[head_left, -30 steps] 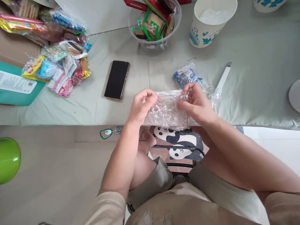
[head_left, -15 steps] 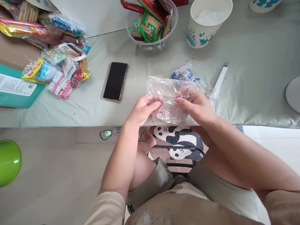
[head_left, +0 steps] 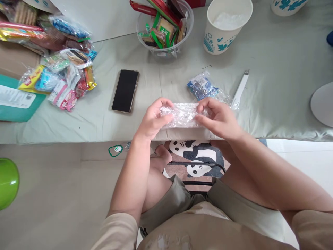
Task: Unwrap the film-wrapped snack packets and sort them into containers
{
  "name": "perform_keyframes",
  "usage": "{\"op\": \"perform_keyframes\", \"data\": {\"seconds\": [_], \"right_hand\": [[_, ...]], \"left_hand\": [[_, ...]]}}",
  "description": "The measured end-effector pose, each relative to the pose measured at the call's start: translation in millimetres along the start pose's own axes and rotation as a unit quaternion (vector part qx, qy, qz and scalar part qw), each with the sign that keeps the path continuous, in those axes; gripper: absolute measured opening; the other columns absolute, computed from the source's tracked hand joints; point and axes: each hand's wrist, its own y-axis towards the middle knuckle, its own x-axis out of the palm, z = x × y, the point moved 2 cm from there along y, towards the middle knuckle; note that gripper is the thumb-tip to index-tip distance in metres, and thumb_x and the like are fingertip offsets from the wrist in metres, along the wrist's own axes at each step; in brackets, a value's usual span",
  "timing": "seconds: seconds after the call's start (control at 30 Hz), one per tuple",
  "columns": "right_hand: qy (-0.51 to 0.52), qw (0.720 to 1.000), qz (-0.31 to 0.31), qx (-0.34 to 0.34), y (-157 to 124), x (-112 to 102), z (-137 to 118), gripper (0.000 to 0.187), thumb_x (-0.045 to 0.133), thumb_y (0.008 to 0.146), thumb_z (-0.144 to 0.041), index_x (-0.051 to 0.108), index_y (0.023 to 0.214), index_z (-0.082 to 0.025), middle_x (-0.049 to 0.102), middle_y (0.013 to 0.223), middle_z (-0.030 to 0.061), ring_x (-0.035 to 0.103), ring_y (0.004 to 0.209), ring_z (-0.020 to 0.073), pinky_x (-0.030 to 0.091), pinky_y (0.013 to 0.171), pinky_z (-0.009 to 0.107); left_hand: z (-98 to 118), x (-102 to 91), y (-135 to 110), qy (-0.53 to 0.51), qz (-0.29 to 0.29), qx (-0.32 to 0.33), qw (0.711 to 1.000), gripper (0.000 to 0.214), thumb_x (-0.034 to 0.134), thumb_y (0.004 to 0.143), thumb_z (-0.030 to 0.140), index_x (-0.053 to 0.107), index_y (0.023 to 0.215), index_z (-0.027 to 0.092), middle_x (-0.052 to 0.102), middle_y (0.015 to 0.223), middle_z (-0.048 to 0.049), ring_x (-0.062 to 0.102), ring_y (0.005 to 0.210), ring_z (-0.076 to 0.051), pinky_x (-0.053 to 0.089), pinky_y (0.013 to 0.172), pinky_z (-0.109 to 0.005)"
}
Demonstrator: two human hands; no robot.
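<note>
A clear plastic bag (head_left: 182, 114), crumpled and gathered into a narrow strip, is stretched between my two hands near the table's front edge. My left hand (head_left: 155, 118) pinches its left end between thumb and fingers. The right end is gripped by my right hand (head_left: 218, 116), thumb below and fingers above. Just beyond the bag lies a blue-wrapped packet (head_left: 201, 86) in clear film. A white utility knife (head_left: 240, 89) rests to the right of that packet.
A black phone (head_left: 125, 91) lies left of my hands. Wrapped snacks (head_left: 66, 76) are piled at the left by a teal box (head_left: 15, 104). A clear bowl (head_left: 166, 51) of packets and a paper cup (head_left: 221, 38) stand at the back. A green bin (head_left: 9, 184) is on the floor.
The plastic bag, spread out wide before, is now folded down into a narrow strip between my hands. The blue-wrapped packet behind it shows more fully. The view has shifted slightly.
</note>
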Motion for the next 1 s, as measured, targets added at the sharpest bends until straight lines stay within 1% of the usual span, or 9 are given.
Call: {"op": "perform_keyframes", "data": {"seconds": [0.17,0.27,0.33,0.43,0.5,0.67,0.77,0.9,1.0], "right_hand": [[0.136,0.983,-0.088,0.086,4,1,-4,0.044,0.079,0.080,-0.049,0.063,0.113,-0.025,0.073,0.119,0.0074,0.069,0.114,0.0231,0.056,0.098,0.038],[0.061,0.972,-0.194,0.117,2,5,-9,0.036,0.079,0.082,-0.047,0.070,0.103,-0.020,0.074,0.093,0.0041,0.068,0.083,0.0179,0.053,0.071,0.029],[-0.007,0.968,-0.215,0.129,1,8,-9,0.026,0.074,0.086,-0.043,0.070,0.086,-0.018,0.065,0.073,0.0003,0.056,0.064,0.0128,0.041,0.057,0.026],[-0.026,0.984,-0.146,0.103,1,11,-7,0.028,0.067,0.091,-0.042,0.066,0.076,-0.018,0.061,0.067,-0.0006,0.052,0.062,0.0123,0.040,0.059,0.027],[-0.001,0.992,-0.116,0.057,1,12,-6,0.029,0.065,0.093,-0.044,0.067,0.079,-0.018,0.063,0.071,-0.0001,0.055,0.067,0.0136,0.045,0.064,0.028],[0.043,0.989,-0.132,-0.053,0,12,-9,0.028,0.061,0.098,-0.047,0.071,0.105,-0.022,0.072,0.095,0.0032,0.065,0.085,0.0173,0.056,0.081,0.034],[0.040,0.987,-0.150,-0.043,-4,9,-17,0.032,0.062,0.098,-0.048,0.069,0.119,-0.024,0.074,0.117,0.0068,0.069,0.106,0.0220,0.058,0.096,0.040],[-0.064,0.997,0.019,-0.045,-12,-2,-31,0.040,0.076,0.088,-0.048,0.066,0.122,-0.027,0.069,0.130,0.0099,0.064,0.122,0.0266,0.057,0.100,0.044],[-0.114,0.991,0.022,-0.070,-21,-2,-37,0.037,0.081,0.082,-0.039,0.066,0.113,-0.026,0.073,0.120,0.0081,0.067,0.112,0.0257,0.057,0.096,0.042]], "left_hand": [[-3,1.5,-2,0.062,-0.047,-0.013,0.997,0.052,0.070,0.068,0.014,0.066,0.117,0.029,0.063,0.072,0.0046,0.055,0.053,-0.011,0.045,0.051,-0.023],[-1,7.8,3,0.097,-0.010,0.033,0.995,0.057,0.072,0.071,0.018,0.063,0.125,0.030,0.068,0.084,0.0007,0.068,0.069,-0.018,0.052,0.060,-0.028],[4,13.3,6,0.135,0.074,0.117,0.981,0.057,0.077,0.072,0.021,0.062,0.126,0.031,0.070,0.102,-0.0036,0.073,0.099,-0.026,0.059,0.080,-0.036],[15,26.0,4,0.207,0.168,0.238,0.934,0.037,0.080,0.080,0.031,0.064,0.114,0.028,0.068,0.126,-0.0080,0.058,0.137,-0.031,0.050,0.113,-0.048],[19,37.5,2,0.251,0.129,0.255,0.925,0.028,0.077,0.085,0.038,0.068,0.108,0.026,0.071,0.128,-0.0084,0.057,0.139,-0.032,0.044,0.121,-0.051],[18,52.5,3,0.209,-0.081,0.161,0.961,0.046,0.078,0.085,0.038,0.069,0.129,0.025,0.074,0.135,-0.0085,0.069,0.127,-0.029,0.055,0.110,-0.041],[18,45.7,7,0.167,-0.066,0.132,0.975,0.046,0.073,0.088,0.030,0.067,0.133,0.025,0.077,0.129,-0.0070,0.073,0.119,-0.026,0.058,0.102,-0.037],[25,39.5,5,0.183,-0.012,0.125,0.975,0.023,0.069,0.090,0.034,0.075,0.108,0.022,0.080,0.112,-0.0062,0.075,0.105,-0.024,0.060,0.091,-0.034],[27,43.3,-3,0.190,-0.025,0.128,0.973,0.022,0.074,0.088,0.039,0.078,0.100,0.021,0.079,0.102,-0.0054,0.073,0.093,-0.021,0.059,0.084,-0.032]]}}
